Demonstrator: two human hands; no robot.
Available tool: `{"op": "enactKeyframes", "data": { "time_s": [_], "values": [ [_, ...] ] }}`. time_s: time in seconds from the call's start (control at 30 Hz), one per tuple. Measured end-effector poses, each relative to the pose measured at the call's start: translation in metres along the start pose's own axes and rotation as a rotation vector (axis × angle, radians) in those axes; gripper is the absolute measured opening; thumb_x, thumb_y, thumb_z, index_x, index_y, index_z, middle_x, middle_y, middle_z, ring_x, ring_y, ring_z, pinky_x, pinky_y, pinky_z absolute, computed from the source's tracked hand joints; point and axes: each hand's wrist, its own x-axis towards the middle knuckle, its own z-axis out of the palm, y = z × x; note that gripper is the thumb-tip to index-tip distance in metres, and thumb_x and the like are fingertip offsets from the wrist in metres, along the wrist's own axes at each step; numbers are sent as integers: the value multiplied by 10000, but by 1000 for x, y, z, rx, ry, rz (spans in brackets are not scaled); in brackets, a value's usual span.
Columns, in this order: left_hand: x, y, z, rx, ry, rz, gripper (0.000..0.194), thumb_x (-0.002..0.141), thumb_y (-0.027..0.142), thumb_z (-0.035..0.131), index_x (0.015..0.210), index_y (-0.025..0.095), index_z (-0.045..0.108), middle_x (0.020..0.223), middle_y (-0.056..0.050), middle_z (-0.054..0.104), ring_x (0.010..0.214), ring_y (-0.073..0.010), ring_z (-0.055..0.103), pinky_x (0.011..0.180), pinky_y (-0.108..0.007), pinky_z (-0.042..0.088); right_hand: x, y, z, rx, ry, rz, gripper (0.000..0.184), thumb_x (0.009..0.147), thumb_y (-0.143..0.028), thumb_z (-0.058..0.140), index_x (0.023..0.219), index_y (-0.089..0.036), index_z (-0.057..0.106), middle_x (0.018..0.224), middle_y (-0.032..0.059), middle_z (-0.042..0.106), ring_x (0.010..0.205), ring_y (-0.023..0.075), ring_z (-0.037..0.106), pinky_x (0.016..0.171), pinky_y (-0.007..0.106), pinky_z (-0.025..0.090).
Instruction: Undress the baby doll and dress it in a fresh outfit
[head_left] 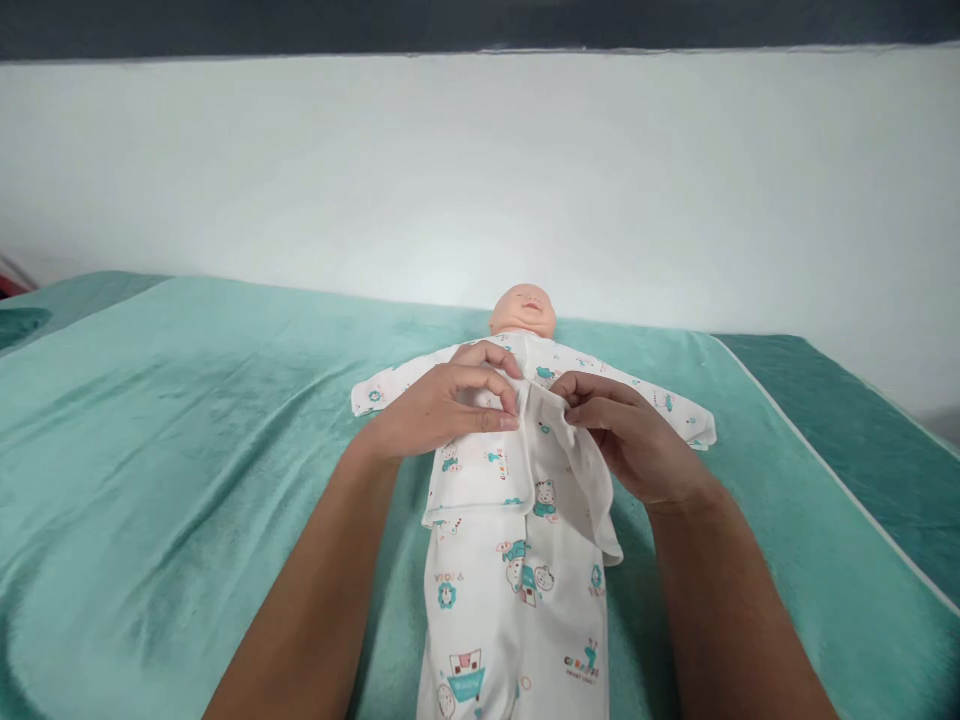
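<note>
A baby doll (523, 308) lies on its back, its head at the far end and its arms spread to both sides. It wears a white printed baby shirt (476, 480) over white printed pants (480, 620). My left hand (457, 395) pinches the shirt's front edge near the middle of the chest, fingertips pressed together. Opposite it, my right hand (626, 425) grips the other front panel, which is lifted and folded at its edge. Below my hands the two panels hang apart. Any fastener between the fingers is hidden.
A green towel-like cover (225, 450) with soft wrinkles lies beneath the doll. Darker green fabric (847, 430) shows at the right, beyond a pale seam. Behind stands a white wall (480, 180) with a dark band (480, 25) along its top.
</note>
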Motion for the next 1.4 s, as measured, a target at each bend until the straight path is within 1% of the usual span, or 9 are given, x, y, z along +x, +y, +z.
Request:
{"op": "enactKeyframes", "data": {
  "time_s": [0.13, 0.23, 0.33, 0.4, 0.53, 0.67, 0.97, 1.2, 1.4],
  "values": [
    [-3, 4, 0, -24, 66, 7, 114, 821, 337, 747, 808, 233, 701, 1065, -47, 607, 1040, -193, 567, 983, -354, 449, -2, 1, 1, 58, -4, 5, 146, 752, -292, 710, 758, -198, 598, 660, -36, 481, 558, 100, 416, 509, 243, 306],
    [-3, 6, 3, -75, 81, -24, 139, 824, 336, 735, 799, 212, 679, 952, -41, 630, 905, -172, 569, 861, -328, 472, -3, 2, 3, 73, 15, -15, 187, 749, -327, 735, 769, -203, 597, 651, -38, 485, 552, 103, 419, 508, 246, 311],
    [-2, 9, 6, -157, 22, -106, 162, 841, 347, 711, 811, 195, 665, 846, -24, 624, 769, -137, 545, 703, -282, 453, -3, 2, 5, 64, 22, -39, 191, 760, -337, 738, 775, -205, 601, 648, -41, 490, 547, 99, 419, 501, 243, 307],
    [-2, 10, 8, -199, -35, -150, 171, 846, 350, 708, 817, 189, 659, 806, -11, 619, 723, -119, 537, 652, -260, 434, -2, 2, 6, 30, 17, -59, 180, 775, -331, 737, 778, -201, 613, 642, -47, 480, 536, 87, 401, 489, 234, 290],
    [-2, 11, 7, -243, -110, -212, 164, 846, 343, 716, 840, 186, 667, 762, -4, 650, 721, -116, 587, 663, -249, 463, -2, 1, 11, -100, -13, -94, 166, 810, -318, 727, 774, -195, 622, 617, -57, 478, 505, 71, 400, 466, 222, 298],
    [-2, 11, 6, -270, -85, -249, 164, 838, 340, 722, 852, 179, 694, 713, -9, 676, 699, -127, 631, 691, -270, 518, -2, 0, 15, -169, -33, -99, 205, 834, -329, 708, 731, -200, 586, 555, -64, 494, 462, 73, 435, 449, 217, 334],
    [0, 4, 8, -377, -62, -261, 154, 806, 297, 768, 849, 164, 703, 692, -8, 685, 623, -110, 620, 619, -258, 525, -1, 0, 16, -149, -40, -62, 292, 864, -395, 708, 702, -199, 563, 538, -36, 602, 443, 81, 512, 445, 208, 385],
    [1, 1, 8, -416, -79, -259, 170, 814, 277, 765, 832, 168, 636, 681, 12, 671, 557, -79, 591, 518, -208, 459, 0, 1, 16, -115, -57, -36, 316, 862, -414, 733, 721, -192, 558, 593, -13, 669, 481, 92, 585, 454, 203, 433],
    [2, -3, 9, -449, -112, -266, 191, 819, 262, 762, 876, 172, 604, 713, 18, 674, 571, -77, 599, 566, -218, 500, 1, 3, 15, -76, -83, -28, 313, 875, -437, 717, 763, -188, 566, 706, 22, 724, 531, 109, 646, 458, 209, 448]
  ]
}}
